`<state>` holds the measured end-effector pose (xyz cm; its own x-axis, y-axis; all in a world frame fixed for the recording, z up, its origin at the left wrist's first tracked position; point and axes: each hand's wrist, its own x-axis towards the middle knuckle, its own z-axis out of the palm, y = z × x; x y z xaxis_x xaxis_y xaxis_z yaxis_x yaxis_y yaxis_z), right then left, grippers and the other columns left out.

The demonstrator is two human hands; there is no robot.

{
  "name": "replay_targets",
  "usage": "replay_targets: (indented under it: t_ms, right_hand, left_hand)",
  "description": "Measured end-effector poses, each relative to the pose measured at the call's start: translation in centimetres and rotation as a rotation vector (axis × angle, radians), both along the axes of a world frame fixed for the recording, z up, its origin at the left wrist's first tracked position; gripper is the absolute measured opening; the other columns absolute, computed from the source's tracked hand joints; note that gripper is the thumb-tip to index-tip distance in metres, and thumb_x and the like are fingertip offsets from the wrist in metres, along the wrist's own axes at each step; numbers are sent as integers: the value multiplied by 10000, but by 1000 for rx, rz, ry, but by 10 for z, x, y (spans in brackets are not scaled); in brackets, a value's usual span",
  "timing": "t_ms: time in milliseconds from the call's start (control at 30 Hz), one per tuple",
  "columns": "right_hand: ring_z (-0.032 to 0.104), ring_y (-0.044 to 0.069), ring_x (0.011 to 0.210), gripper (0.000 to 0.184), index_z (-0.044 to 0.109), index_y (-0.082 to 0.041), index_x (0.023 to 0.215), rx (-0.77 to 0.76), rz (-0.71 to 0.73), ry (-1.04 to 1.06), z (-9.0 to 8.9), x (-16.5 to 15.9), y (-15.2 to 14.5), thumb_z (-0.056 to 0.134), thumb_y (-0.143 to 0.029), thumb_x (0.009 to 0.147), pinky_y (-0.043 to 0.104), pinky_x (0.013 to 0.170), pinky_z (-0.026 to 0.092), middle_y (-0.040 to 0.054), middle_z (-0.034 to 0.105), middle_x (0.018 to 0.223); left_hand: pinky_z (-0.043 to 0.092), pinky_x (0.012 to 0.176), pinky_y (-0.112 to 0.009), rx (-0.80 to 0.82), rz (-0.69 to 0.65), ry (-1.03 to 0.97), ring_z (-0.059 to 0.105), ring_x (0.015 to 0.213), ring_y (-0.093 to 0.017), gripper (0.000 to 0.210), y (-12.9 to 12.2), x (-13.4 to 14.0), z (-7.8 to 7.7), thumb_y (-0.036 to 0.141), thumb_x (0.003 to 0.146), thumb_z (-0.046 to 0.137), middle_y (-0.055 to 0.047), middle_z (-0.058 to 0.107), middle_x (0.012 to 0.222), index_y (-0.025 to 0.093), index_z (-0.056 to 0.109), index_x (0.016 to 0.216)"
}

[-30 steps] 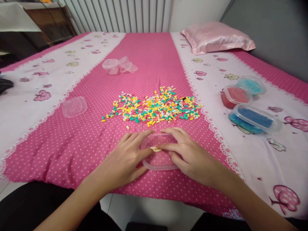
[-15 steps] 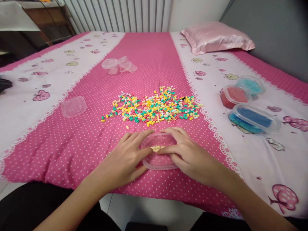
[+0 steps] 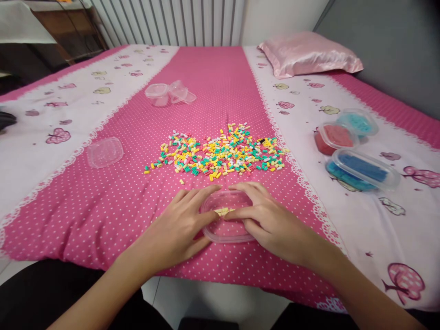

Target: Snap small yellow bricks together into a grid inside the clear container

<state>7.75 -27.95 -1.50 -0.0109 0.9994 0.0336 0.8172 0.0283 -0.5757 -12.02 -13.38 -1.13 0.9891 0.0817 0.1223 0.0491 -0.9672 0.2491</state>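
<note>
Right forefinger (image 3: 241,213) shifted, baring yellow pieces (image 3: 224,211) (clear container (image 3: 231,229)).

Room light soft, even, middling bright; source out of view, direction hard to tell. Satin pillow (image 3: 311,54) catches pale sheen. Weak glints on clear lid (image 3: 105,152) and blue tub (image 3: 393,177). Floor (image 3: 172,295) under bed (image 3: 213,68) in soft-edged shade; black trousers (image 3: 51,293) swallow detail. Wooden furniture (image 3: 63,30) far left gloomy, mushy. Top right corner falls to black. Wide-angle stretch: forearms (image 3: 113,282) elongated toward bottom corners. Left hand (image 3: 182,224), right hand (image 3: 266,220) fairly clear; loose pieces (image 3: 225,153) small, outlines running together.
</note>
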Motion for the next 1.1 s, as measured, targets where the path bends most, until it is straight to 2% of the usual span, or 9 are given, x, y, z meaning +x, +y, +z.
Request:
replay_targets:
  t_ms: [233,467,600,800,933,1100]
  right_hand:
    - [347,254,1403,434,684,-198,1283,-3,-19,-7,-2,-1,0,415,-113,953,500,1203,333,122,473,1452]
    - [370,266,1390,423,698,-219,1253,24,-14,-20,-3,-1,0,428,-99,950,534,1186,356,112,488,1446]
    - [362,262,1399,434,692,-216,1255,17,-17,0,-2,0,-1,419,-91,942,528,1196,337,116,473,1460]
    - [350,257,1419,400,767,-233,1119,-20,-22,6,0,0,-1,439,-99,933,502,1205,319,109,447,1478]
    - [325,252,1440,436,770,-275,1165,-36,-16,2,1,0,1,435,-110,940,499,1208,312,103,426,1499]
    - [310,249,1449,458,766,-309,1183,-38,-10,-9,-1,-1,1,431,-108,946,504,1214,298,95,404,1524]
  left_hand:
    - [454,1051,-583,-34,18,23,504,1344,-362,219,0,0,1,214,898,624,-138,376,1576,223,685,1108]
    - [454,1056,-583,-35,14,24,493,1360,-363,240,0,0,1,202,887,631,-136,366,1586,223,681,1120]
    - [443,1072,-575,-18,2,2,461,1389,-361,307,1,0,0,201,892,617,-148,347,1592,221,635,1199]
    - [449,1055,-599,29,20,8,445,1397,-379,367,1,-1,-1,221,886,605,-182,298,1611,204,581,1252]
    - [460,1019,-624,97,34,30,503,1327,-399,366,-1,1,1,228,865,630,-185,300,1617,195,601,1229]
    - [464,1015,-611,103,22,34,490,1345,-399,318,-1,2,1,209,854,633,-194,319,1603,187,628,1172]
